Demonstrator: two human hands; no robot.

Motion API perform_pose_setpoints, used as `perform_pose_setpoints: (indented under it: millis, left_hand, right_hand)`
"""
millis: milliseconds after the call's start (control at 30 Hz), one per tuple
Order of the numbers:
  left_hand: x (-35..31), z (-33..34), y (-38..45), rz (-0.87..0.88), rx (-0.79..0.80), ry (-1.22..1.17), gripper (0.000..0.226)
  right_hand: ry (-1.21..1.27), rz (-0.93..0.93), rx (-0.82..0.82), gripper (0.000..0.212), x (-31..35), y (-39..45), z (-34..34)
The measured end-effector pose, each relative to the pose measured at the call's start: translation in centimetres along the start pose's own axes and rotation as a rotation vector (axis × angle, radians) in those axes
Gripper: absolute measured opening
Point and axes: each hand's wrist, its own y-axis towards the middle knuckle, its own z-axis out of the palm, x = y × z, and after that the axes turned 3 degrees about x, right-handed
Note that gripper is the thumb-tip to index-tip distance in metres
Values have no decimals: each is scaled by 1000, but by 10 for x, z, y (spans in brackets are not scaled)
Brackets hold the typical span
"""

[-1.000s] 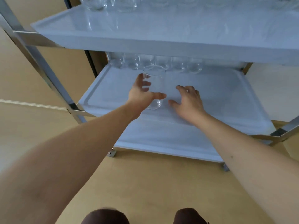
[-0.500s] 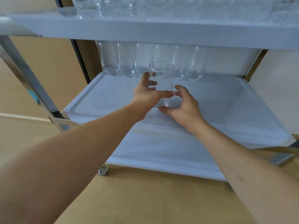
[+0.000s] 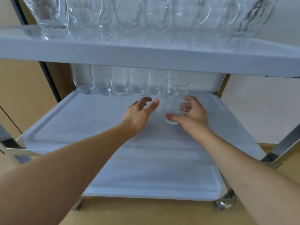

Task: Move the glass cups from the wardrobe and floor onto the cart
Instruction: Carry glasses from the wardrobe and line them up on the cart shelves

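On middle shelf of grey steel-framed cart [image 3: 100, 127]: my right hand [image 3: 193, 116] grips clear glass tumbler [image 3: 176, 98], near back row of five tumblers [image 3: 120, 85]; left hand [image 3: 139, 113] open, apart. Top shelf [image 3: 146, 56] crowded; wardrobe, floor unseen.

Right hand [image 3: 193, 115] apparently gripping, left hand [image 3: 139, 113] loose.
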Motion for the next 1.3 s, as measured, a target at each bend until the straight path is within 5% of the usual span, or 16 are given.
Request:
perform_pose_setpoints:
  millis: [100,200,333,533,1300]
  left_hand:
    - [16,6,16,32,55,490,60]
    - [27,15,21,91,79,706,74]
    - [32,17,21,109,74,758,85]
    - [33,21,16,152,39,823,73]
    - [34,23,14,182,13,841,56]
  right_hand:
    - [-40,-19,-44,89,-14,24,-18]
    - [-53,-19,-101,92,-26,49,-26]
    - [-33,1,-176,90,-37,83,-33]
    - [23,43,-279,96,-47,129,-32]
    - [11,76,-208,102,-56,161,-12]
